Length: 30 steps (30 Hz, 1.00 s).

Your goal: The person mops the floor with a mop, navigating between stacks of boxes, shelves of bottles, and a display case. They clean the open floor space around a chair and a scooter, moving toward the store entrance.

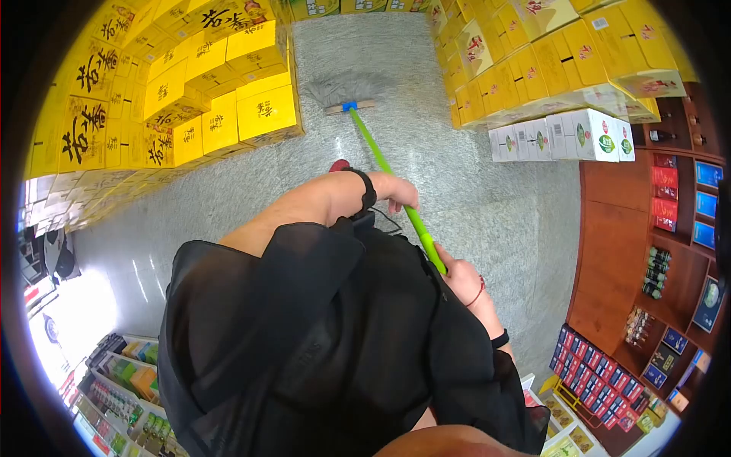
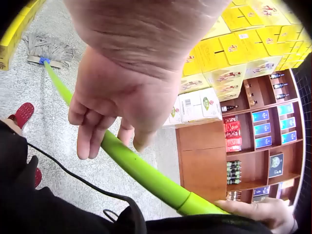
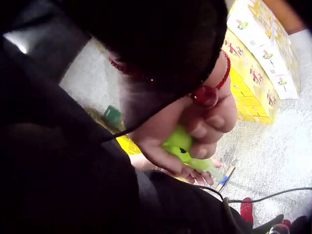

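Observation:
A mop (image 1: pixel 377 147) with a bright green handle stretches forward from the body. Its blue clamp (image 1: pixel 349 107) and grey strands (image 1: pixel 343 90) lie on the floor. Partway down the handle, my left hand (image 1: pixel 392 192) holds it with loosely bent fingers; in the left wrist view the fingers (image 2: pixel 92 126) hang around the green shaft. My right hand (image 1: pixel 461 279), with a red bead bracelet, grips the upper end close to the body. In the right wrist view its fingers (image 3: pixel 207 129) curl round the handle end (image 3: pixel 179 144).
Yellow cartons (image 1: pixel 217 122) are stacked to the left, and more yellow cartons (image 1: pixel 525 84) to the right. White boxes (image 1: pixel 560 137) stand before the right stack. A brown wooden shelf (image 1: pixel 617 228) lines the right side. A red shoe (image 1: pixel 339 165) shows on the grey floor (image 1: pixel 518 228).

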### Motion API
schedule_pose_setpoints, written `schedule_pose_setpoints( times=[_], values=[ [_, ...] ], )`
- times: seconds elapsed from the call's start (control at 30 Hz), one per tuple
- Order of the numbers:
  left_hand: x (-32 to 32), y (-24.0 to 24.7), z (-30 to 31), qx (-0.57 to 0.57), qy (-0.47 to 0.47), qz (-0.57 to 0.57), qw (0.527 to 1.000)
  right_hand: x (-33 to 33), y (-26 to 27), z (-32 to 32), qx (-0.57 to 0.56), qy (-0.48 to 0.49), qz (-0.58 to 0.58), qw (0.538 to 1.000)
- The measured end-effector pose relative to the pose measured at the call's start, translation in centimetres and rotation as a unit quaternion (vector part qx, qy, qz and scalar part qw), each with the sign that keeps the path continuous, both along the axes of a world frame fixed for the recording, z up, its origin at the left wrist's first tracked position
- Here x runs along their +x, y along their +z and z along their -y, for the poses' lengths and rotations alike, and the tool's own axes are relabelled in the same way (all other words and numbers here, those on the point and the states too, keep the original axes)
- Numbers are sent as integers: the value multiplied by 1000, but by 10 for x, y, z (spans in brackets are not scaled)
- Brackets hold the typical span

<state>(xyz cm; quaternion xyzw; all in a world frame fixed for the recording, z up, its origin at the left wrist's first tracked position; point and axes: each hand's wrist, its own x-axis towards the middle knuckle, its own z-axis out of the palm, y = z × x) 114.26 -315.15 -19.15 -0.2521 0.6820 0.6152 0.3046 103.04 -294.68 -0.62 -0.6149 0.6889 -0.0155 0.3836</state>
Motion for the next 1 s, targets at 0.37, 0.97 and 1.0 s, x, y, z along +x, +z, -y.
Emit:
schedule_pose_setpoints(
  times=[0.37, 0.97, 1.0],
  values=[
    [52, -55, 123, -154, 42, -53, 986, 63, -44, 137, -32, 2, -9, 999],
    [129, -23, 357, -282, 64, 21, 957, 140, -104, 405, -39, 26, -27, 999],
    [127, -27, 350, -307, 36, 12, 951, 140, -103, 399, -30, 29, -42, 998]
  ],
)
